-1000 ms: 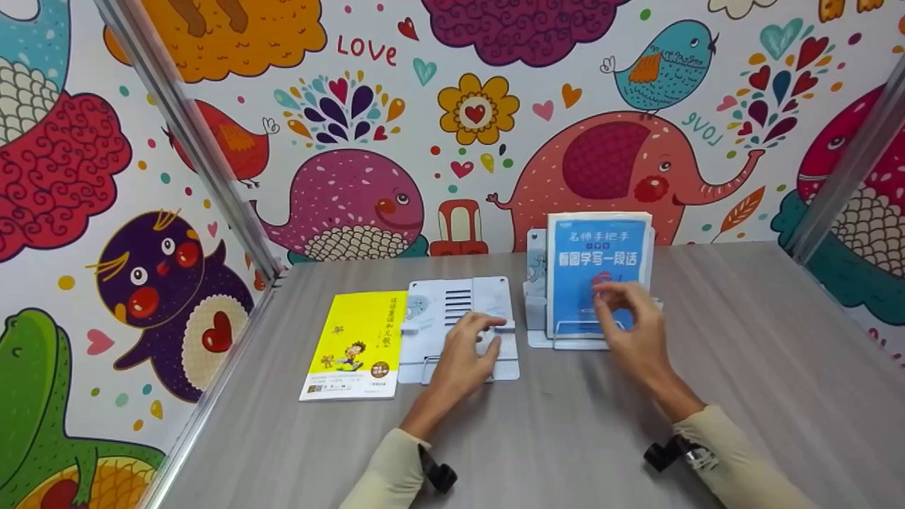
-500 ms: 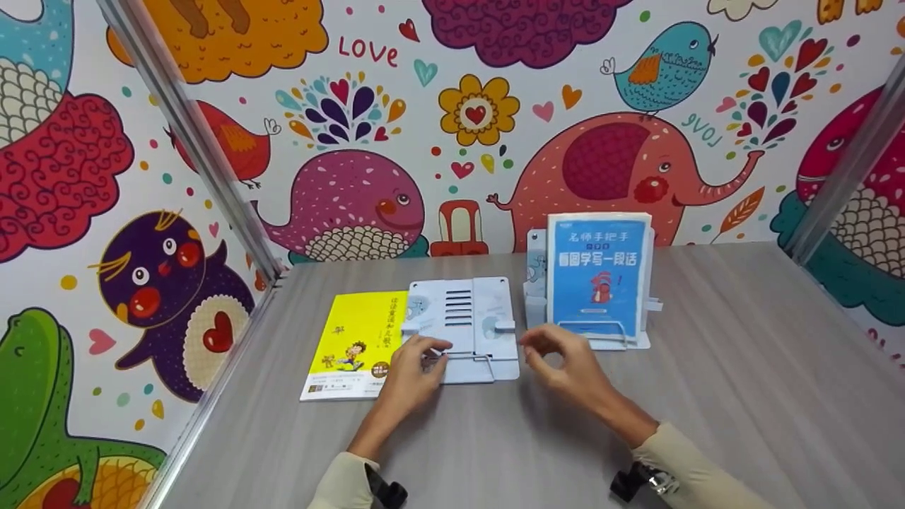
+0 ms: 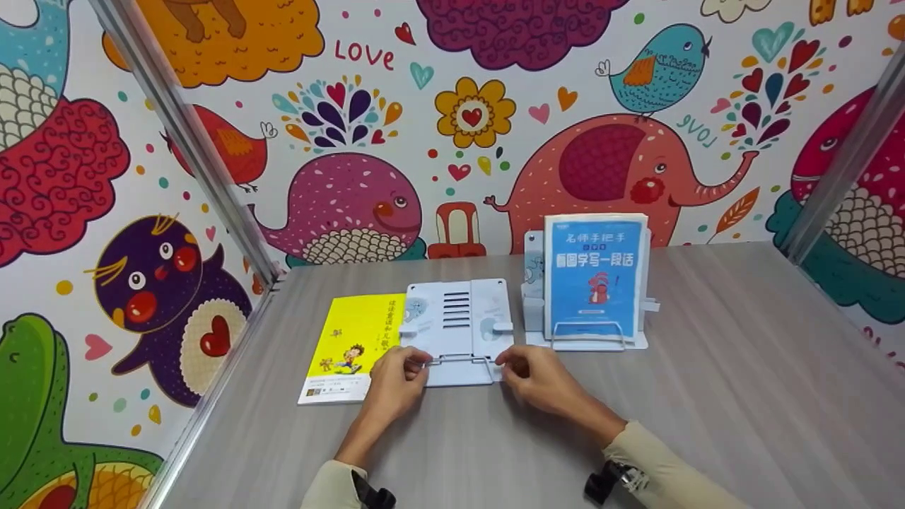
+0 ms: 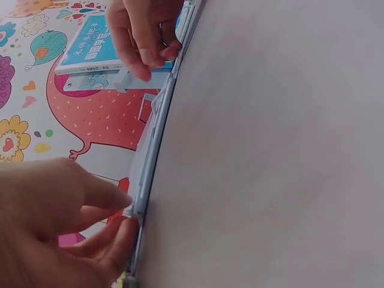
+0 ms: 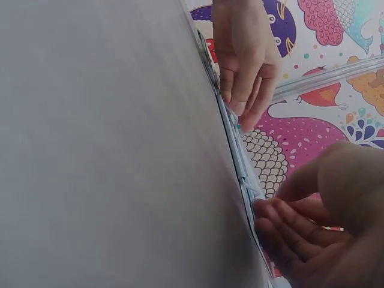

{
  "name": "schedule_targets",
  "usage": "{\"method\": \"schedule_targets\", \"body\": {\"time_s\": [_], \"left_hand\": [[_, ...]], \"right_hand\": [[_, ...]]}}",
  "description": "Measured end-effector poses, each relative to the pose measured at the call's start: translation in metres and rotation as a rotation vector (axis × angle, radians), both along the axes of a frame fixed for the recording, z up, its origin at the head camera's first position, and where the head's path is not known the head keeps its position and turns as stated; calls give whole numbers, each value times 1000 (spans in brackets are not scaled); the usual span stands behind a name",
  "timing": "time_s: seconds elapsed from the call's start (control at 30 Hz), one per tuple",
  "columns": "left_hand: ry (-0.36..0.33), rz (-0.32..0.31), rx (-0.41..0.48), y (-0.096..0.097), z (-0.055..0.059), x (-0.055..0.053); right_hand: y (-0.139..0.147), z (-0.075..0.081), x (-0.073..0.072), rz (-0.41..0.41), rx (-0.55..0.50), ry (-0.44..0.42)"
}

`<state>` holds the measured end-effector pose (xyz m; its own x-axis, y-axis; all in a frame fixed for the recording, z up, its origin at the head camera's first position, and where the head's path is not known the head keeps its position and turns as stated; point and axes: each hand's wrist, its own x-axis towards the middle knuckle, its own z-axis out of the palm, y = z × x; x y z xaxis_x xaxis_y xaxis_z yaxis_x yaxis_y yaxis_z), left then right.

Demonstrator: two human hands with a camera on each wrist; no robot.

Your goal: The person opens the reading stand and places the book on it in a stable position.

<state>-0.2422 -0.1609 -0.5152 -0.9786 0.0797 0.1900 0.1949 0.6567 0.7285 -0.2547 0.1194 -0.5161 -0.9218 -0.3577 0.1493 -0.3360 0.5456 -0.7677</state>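
A white folding book stand (image 3: 458, 318), slotted down its middle, lies flat on the table with a wire rest across its lower part. My left hand (image 3: 394, 378) pinches its lower left corner by the wire, thumb and fingertips meeting at the edge in the left wrist view. At the lower right corner, my right hand (image 3: 544, 378) has its fingertips curled on the stand's edge; they partly hide that corner in the right wrist view. Beside the stand on the left lies a yellow book (image 3: 350, 339), partly covered by my left hand.
A second white stand (image 3: 534, 318) stands upright behind my right hand, holding a blue-covered book (image 3: 596, 276) behind its wire. The grey table (image 3: 742, 382) meets a cartoon-printed wall (image 3: 481, 162) at the back. A metal post (image 3: 212, 162) rises at the left.
My right hand has come from in front of the blue book, left and down to the flat stand. My left hand has moved left to its lower left corner; the wire rest is now visible.
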Motion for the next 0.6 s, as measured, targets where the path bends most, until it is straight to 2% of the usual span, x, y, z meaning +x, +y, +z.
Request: {"method": "schedule_targets", "body": {"time_s": [0.17, 0.3, 0.43, 0.6], "left_hand": [[-71, -88, -41, -8, 4, 0], [-138, -150, -36, -16, 6, -1], [-143, -174, -8, -20, 5, -3], [-115, -165, 41, -23, 0, -7]], "right_hand": [[-4, 1, -5, 55, 85, 11], [-7, 1, -9, 97, 83, -5], [-7, -2, -11, 92, 41, -60], [-8, -3, -11, 67, 0, -105]]}}
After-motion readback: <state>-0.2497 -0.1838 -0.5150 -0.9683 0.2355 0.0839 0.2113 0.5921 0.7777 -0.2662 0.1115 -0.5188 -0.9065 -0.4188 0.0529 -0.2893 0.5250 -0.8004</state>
